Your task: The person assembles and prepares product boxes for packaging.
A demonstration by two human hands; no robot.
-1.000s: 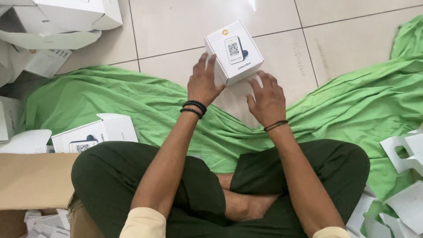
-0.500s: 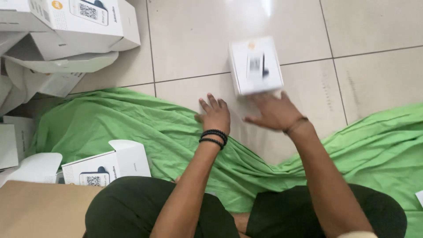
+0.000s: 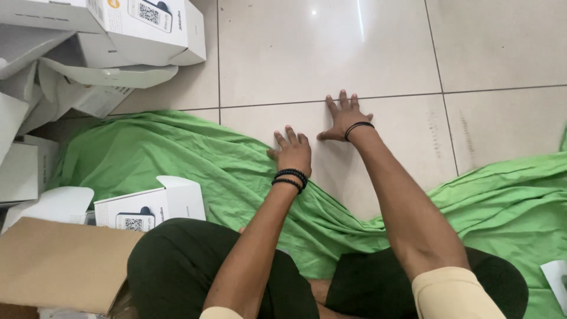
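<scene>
**Two flat hands on tile and green cloth**

Looking down from the head camera, we see a floor of large, glossy, pale tiles (image 3: 331, 47) with thin dark grout lines and a bright light reflected near the top. A rumpled green cloth (image 3: 177, 153) spreads across the floor from the left, passes under our crossed legs in dark trousers, and runs on to the right edge.

Our left hand (image 3: 292, 155) lies palm down with fingers spread, right where the cloth's edge meets the tile; two dark beaded bracelets (image 3: 289, 178) circle its wrist. Our right hand (image 3: 344, 116) is pressed flat on bare tile, fingers splayed toward the grout line, with a thin black band (image 3: 358, 126) on the wrist. Both hands are empty and open, near each other but not touching.

To the left, a small white box (image 3: 150, 207) with an open flap stands on the cloth beside our knee, a dark square code patch on its front. A brown cardboard sheet (image 3: 59, 266) covers the lower left corner. At upper left, a heap of white boxes (image 3: 147, 29) and loose white cardboard inserts (image 3: 88, 82) sits on the tile, well apart from both hands; the topmost box shows a black square code and an orange round mark. Nothing lies between the hands.
</scene>
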